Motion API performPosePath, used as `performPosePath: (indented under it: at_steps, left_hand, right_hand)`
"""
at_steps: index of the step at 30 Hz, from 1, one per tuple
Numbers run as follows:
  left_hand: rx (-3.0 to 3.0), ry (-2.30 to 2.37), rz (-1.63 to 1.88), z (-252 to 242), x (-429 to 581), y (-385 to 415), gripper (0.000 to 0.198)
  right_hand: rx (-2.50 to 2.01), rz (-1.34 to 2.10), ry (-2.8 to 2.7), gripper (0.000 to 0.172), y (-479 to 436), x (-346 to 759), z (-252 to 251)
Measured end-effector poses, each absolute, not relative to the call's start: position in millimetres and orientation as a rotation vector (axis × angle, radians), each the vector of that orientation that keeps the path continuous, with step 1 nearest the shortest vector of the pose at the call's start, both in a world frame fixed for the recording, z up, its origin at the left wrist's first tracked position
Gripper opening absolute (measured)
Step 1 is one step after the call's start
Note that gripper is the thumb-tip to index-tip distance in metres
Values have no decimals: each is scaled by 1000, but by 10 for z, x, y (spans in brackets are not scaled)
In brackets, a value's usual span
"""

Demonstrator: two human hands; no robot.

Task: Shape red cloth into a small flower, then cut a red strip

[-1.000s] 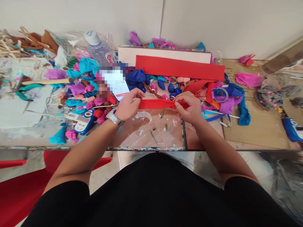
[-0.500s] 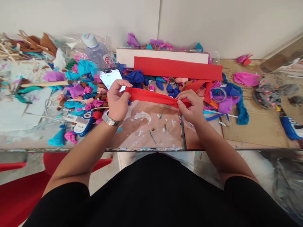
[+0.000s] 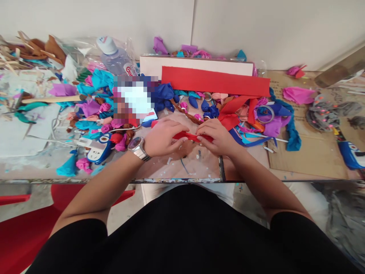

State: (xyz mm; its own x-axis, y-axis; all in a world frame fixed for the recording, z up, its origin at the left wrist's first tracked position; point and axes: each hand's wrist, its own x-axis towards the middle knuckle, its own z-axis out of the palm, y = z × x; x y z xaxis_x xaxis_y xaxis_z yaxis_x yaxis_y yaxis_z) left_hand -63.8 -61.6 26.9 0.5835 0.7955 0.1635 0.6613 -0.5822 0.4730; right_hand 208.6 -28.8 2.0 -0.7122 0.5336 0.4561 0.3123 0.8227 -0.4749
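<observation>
Between my two hands runs a narrow, bunched strip of red crepe paper (image 3: 194,137), held low over the table. My left hand (image 3: 164,137), with a metal watch (image 3: 138,147) at its wrist, pinches the strip's left part between thumb and fingers. Close by on the other side, my right hand (image 3: 219,137) is closed on the strip's right part. The fingers and palms hide much of the paper. Behind the hands lies a wide flat red sheet (image 3: 213,80), resting across a white box (image 3: 151,64).
Crumpled coloured paper pieces (image 3: 91,108) heap up at the left, near a plastic bottle (image 3: 114,57) and a blue-white power strip (image 3: 99,149). A roll of tape (image 3: 264,114) sits right of centre, by a cardboard sheet (image 3: 310,152). The table's front edge (image 3: 182,180) runs before my body.
My hands have moved closer together and slightly lower, my left hand travelling right. The red strip, stretched out earlier, is now short and gathered between them. The area around the phone is blurred now.
</observation>
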Motion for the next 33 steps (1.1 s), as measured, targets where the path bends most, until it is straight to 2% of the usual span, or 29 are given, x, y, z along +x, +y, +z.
performPosePath:
  at_steps: [4,11,17,33]
  left_hand:
    - [2357,1062,291,337,-601,-664,35]
    - [1838,896,187,421,-619,-696,32]
    - [1634,724,109,434,-645,-676,33]
    - [1806,937,177,226,-613,-618,36]
  right_hand:
    - [-593,575,-2450,13,-338,2025,18]
    - [-552,652,-2481,13,-403,1945,15]
    - [-538,651,-2484,12,-415,1941,25]
    - [-657,496,-2563,18,-456,1893,-33]
